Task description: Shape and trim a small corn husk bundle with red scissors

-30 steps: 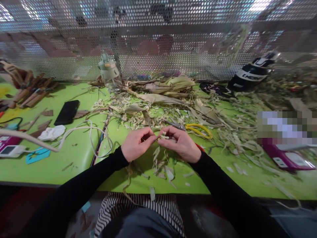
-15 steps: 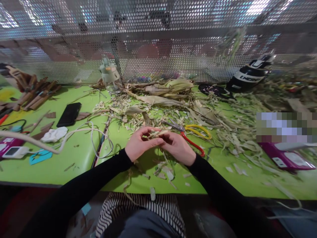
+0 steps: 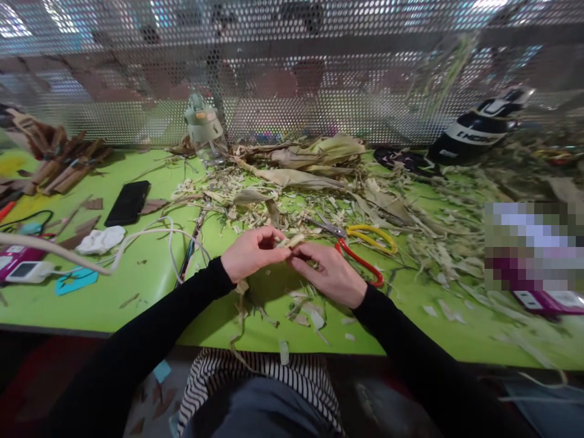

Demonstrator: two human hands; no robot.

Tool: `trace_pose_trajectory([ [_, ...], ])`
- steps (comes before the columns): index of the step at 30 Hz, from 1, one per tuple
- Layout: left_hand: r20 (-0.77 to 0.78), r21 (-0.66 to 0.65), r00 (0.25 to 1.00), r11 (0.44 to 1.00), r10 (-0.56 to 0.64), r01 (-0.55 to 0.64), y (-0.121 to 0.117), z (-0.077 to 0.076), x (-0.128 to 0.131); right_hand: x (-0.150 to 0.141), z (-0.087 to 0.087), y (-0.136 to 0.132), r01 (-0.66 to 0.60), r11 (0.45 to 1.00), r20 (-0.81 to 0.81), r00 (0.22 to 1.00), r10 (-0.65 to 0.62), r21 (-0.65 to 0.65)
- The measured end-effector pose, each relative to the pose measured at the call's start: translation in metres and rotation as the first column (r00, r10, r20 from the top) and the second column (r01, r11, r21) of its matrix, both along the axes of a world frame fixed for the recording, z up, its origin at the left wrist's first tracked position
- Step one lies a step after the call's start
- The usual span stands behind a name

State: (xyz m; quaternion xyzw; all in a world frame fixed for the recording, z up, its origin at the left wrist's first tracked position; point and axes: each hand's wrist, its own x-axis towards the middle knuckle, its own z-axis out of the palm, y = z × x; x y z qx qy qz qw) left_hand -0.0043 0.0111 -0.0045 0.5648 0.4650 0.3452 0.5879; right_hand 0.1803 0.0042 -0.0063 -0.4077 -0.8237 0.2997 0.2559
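Between my two hands is a small pale piece of dried corn husk, folded or bundled. My left hand pinches its left end with thumb and fingertips. Close against it, my right hand has its fingers bent round the right end; part of the husk is hidden by them. Just right of my right hand lie scissors with one yellow and one red handle, blades apart. Husk scraps are scattered on the green tabletop below my hands.
Dried corn husks are heaped behind my hands. A clear bottle and a black bottle stand by the perforated metal screen. To the left are a black phone, white cables and bark-like rolls.
My fingertips have shifted on the husk piece, and more of it shows above them. My right hand sits slightly lower and flatter. The whole view has shifted a little.
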Motion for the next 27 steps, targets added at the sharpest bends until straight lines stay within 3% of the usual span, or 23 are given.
trace_pose_trajectory([
  [4, 0.016, -0.070, 0.998, 0.996, -0.060, 0.061, 0.006, 0.007, -0.006, -0.002, -0.001, 0.000, 0.018, 0.998, -0.032, 0.999, -0.020, -0.065],
  [8, 0.369, -0.094, 0.929, 0.993, -0.026, 0.065, 0.007, 0.003, -0.001, -0.005, -0.005, 0.001, 0.079, 0.948, -0.326, 0.927, -0.184, -0.310],
  [10, 0.434, -0.096, 0.901, 0.993, -0.024, 0.073, 0.005, -0.005, 0.007, -0.007, -0.007, 0.002, 0.068, 0.935, -0.422, 0.879, -0.221, -0.348],
  [14, 0.510, -0.122, 0.858, 0.992, 0.054, 0.011, -0.002, -0.017, 0.023, -0.010, -0.007, 0.002, 0.124, 0.958, -0.368, 0.904, -0.216, -0.258],
  [17, 0.562, -0.193, 0.804, 0.976, 0.192, -0.098, -0.005, -0.017, 0.029, -0.012, -0.006, -0.001, 0.173, 0.976, -0.261, 0.944, -0.202, -0.131],
  [20, 0.568, -0.251, 0.784, 0.960, 0.250, -0.124, -0.003, -0.014, 0.028, -0.012, -0.007, -0.002, 0.150, 0.986, -0.179, 0.971, -0.160, -0.066],
  [23, 0.553, -0.277, 0.797, 0.956, 0.244, -0.100, 0.000, -0.013, 0.025, -0.013, -0.013, 0.000, 0.129, 0.988, -0.168, 0.975, -0.142, -0.087],
  [27, 0.587, -0.268, 0.793, 0.963, 0.161, 0.003, 0.000, -0.015, 0.026, -0.017, -0.014, 0.003, 0.163, 0.967, -0.307, 0.926, -0.218, -0.195],
])
